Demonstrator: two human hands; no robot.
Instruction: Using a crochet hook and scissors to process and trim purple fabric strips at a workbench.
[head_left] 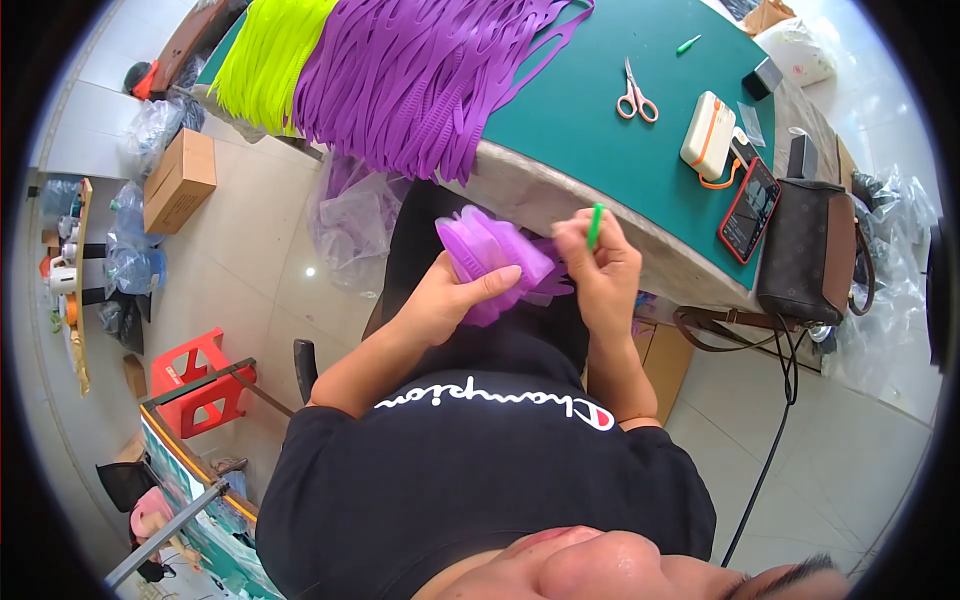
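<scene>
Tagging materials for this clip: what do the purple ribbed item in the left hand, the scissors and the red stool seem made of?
Purple ribbed item: probably soft silicone or rubber, satin and slightly translucent; it bends in the left hand. Scissors: likely metal blades, greyish, with smooth pinkish plastic handles. Red stool: apparently molded plastic, uniformly coloured, with openings in its sides.

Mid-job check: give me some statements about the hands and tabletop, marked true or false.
1. The left hand holds translucent purple flexible material. True.
2. The right hand is empty. False: the right hand holds a slim green tool.
3. Lime-green flexible strips lie left of long purple strips. True.
4. The pink-handled metal scissors lie on the brown bag. False: the scissors lie on the green tabletop.
5. The red-edged black phone lies on the green tabletop. True.
</scene>
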